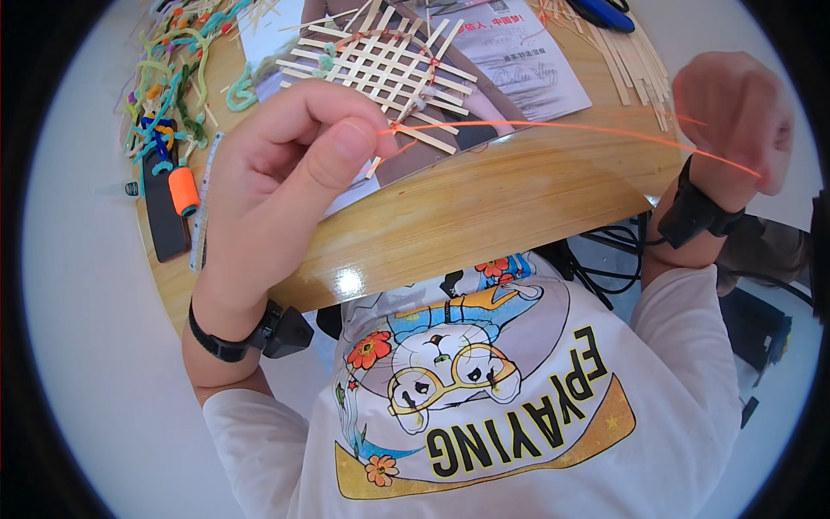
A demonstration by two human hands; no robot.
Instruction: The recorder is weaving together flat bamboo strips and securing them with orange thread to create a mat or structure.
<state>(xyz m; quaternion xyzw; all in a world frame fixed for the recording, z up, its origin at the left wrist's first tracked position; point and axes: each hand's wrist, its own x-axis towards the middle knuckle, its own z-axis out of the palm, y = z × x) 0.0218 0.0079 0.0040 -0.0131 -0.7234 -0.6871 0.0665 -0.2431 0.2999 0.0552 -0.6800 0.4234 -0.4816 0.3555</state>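
Note:
A lattice woven from pale flat strips [370,65] lies on printed sheets, with reddish thread and fuzzy green bits along its edge. My left hand [264,177] is over the lattice's near-left edge, thumb and forefinger pinched on an orange thread [553,127]. The strand runs taut, slightly bowed, from that pinch across the table to the right. At its far end my right hand [735,121] is raised beyond the table's right side, closed on the thread and a little smeared by motion. Whether the left fingers also touch the lattice cannot be told.
An orange thread spool [183,192] stands by a dark flat bar [164,227] and a clear ruler [204,203] at left. Colourful fuzzy stems [173,86] pile behind them. Loose pale strips [624,73] and a blue-handled tool [605,13] lie at the right. Black cables [609,251] hang below the edge.

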